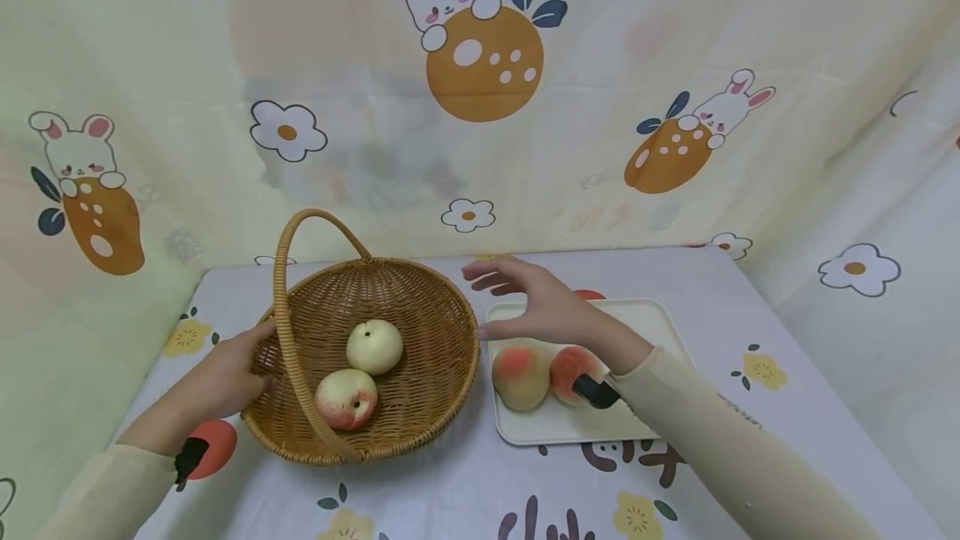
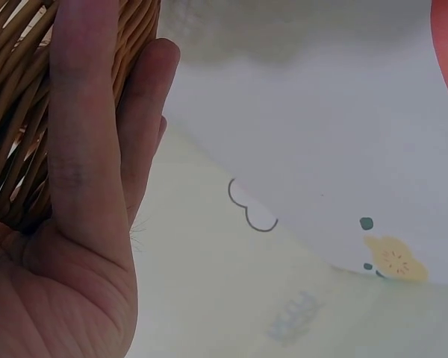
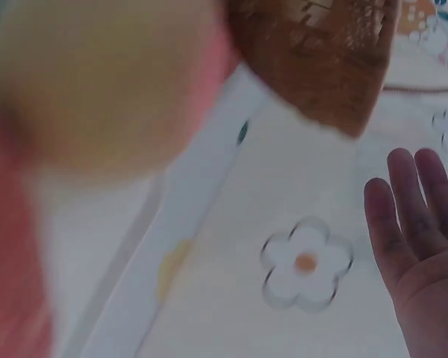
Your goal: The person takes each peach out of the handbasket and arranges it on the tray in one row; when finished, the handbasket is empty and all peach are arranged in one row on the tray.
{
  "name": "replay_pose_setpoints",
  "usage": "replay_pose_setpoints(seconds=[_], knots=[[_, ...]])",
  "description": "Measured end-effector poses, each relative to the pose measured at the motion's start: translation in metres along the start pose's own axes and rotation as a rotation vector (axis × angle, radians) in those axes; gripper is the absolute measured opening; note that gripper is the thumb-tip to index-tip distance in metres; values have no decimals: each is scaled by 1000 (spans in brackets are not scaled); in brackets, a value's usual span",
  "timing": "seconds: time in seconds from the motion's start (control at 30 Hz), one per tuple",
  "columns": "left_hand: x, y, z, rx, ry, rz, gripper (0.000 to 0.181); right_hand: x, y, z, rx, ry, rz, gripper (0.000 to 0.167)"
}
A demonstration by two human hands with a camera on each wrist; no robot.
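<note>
A brown wicker basket (image 1: 431,323) with a tall arched handle stands tilted at the left of the table, its inside showing. Two pale peaches, one whitish (image 1: 375,347) and one blushed red (image 1: 347,400), lie in it. At its left rim my left hand (image 1: 228,377) grips the basket; the left wrist view shows fingers (image 2: 89,149) along the weave. My right hand (image 1: 551,305) hovers above the cream tray (image 1: 525,433), near the basket's right rim, fingers spread and holding nothing. Below it, a yellow-pink peach (image 1: 520,382) and a redder peach (image 1: 572,369) lie on the tray.
A white patterned cloth (image 1: 465,490) covers the table. Behind it hangs a curtain (image 1: 360,173) printed with rabbits and flowers. Black straps sit on both wrists. The right forearm crosses over the tray and hides part of it.
</note>
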State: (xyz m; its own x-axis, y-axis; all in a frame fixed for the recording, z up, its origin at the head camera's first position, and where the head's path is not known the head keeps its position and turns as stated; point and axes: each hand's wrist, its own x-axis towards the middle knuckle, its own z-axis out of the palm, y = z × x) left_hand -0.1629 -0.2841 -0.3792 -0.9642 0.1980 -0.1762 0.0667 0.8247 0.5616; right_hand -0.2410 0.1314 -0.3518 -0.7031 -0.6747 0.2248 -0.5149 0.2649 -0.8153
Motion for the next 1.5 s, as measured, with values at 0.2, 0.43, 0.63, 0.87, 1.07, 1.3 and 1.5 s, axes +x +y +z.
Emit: replay_pose_setpoints(seconds=[0.2,0.43,0.63,0.87,1.07,1.3,1.5], knots=[[1,3,-2,29,11,34,84,31,-10,31,73,-60,-18,69],[1,8,-5,63,16,53,87,51,-16,60,-50,-175,48,76],[-1,11,-5,80,25,51,90,60,-17,77,-236,-249,87,83],[-1,11,-3,84,42,71,90,65,-13,95,-313,-373,165,96],[-1,9,-2,75,35,66,89,66,-13,102,-412,-316,225,93],[0,9,-3,88,45,83,89,67,-10,107,-446,-340,279,89],[-1,10,-3,87,35,76,89,69,-8,109,-392,-291,272,74]])
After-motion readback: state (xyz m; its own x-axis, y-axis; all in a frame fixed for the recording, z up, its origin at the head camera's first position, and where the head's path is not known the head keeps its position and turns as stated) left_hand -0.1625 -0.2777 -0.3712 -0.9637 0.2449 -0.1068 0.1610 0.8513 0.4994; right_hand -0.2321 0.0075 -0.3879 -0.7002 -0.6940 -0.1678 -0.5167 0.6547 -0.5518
